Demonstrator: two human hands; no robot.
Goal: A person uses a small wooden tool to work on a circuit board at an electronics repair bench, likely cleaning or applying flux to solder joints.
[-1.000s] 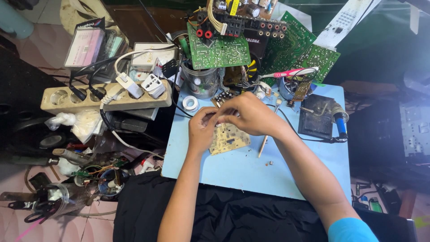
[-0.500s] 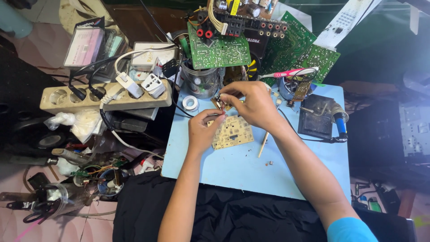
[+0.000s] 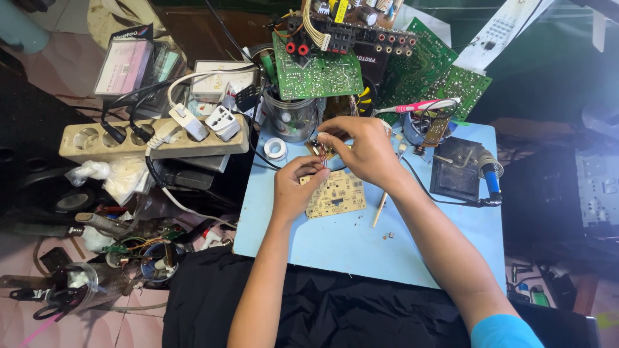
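Both hands pinch a small part's leads above the tan circuit board (image 3: 335,193) mid-counter. The left hand (image 3: 293,187) and right hand (image 3: 361,148) have fingers clamped on it. Seating it likely needs careful aligning.

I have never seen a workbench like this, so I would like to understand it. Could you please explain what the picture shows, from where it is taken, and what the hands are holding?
The picture comes from a camera worn on the person's head, looking down at their own two bare hands. They work over a light blue mat. On it lies a pale yellow circuit board, partly under the left hand. The right hand meets the left just above the board; together the fingertips pinch a small part with thin wires, too small to identify. Nearby on the mat are a roll of white tape, a thin stick and a dark stand with a blue-handled soldering iron. Behind stand green circuit boards; to the left lies a beige power strip with plugs.
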